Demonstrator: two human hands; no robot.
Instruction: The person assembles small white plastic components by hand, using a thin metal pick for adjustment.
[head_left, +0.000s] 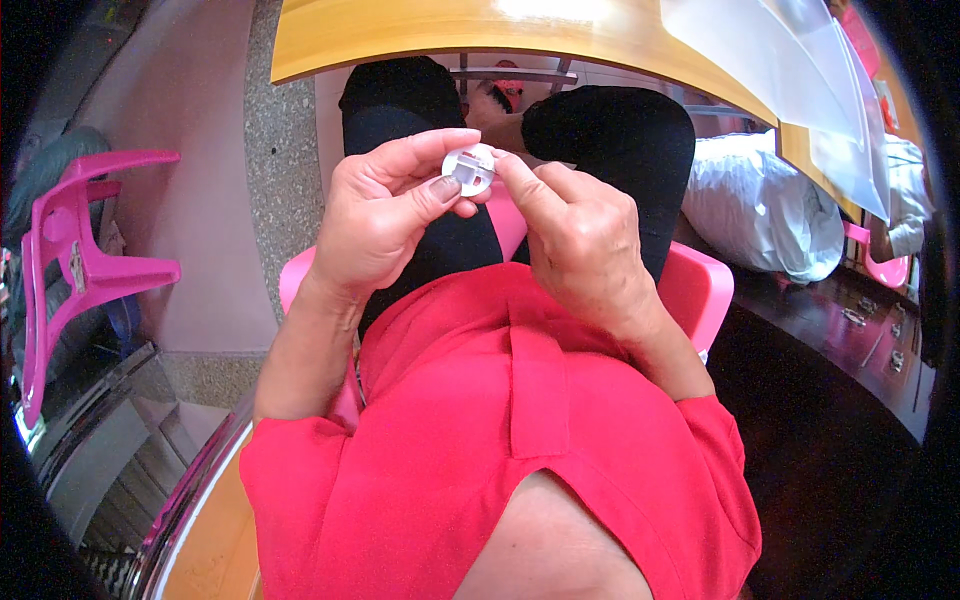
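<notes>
Over my lap, a small round white plastic part (pixel 466 160) is pinched between the thumb and fingers of my left hand (pixel 385 205). Its face has a raised inner shape and small reddish spots. From the other side comes my right hand (pixel 585 225), fingers curled and the index fingertip at the part's right rim. Whatever its thumb and fingers may pinch there is hidden by the hand itself.
A yellow wooden tabletop (pixel 420 35) lies ahead, with translucent plastic sheeting (pixel 780 70) at its right end. White plastic bags (pixel 765 205) stand below it on the right. A pink plastic stool (pixel 75 240) lies tipped at the left. I sit on a pink chair (pixel 700 290).
</notes>
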